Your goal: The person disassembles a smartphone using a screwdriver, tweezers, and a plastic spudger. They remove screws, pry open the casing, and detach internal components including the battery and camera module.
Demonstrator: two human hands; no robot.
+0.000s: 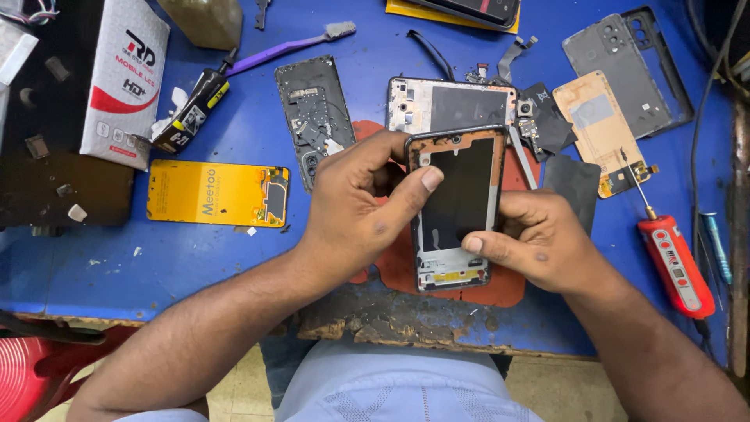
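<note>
Scuffed blue bench; left hand, right hand fingers gripping flat rectangular phone frame.

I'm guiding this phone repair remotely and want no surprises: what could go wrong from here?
The left hand and right hand hold the phone frame in the air by its edges; thumb pressure might flex or crack it. If it slipped, it could land on the second opened phone with its loose flex cables right behind. The red electric screwdriver lies close to the right wrist and could get knocked.
</note>
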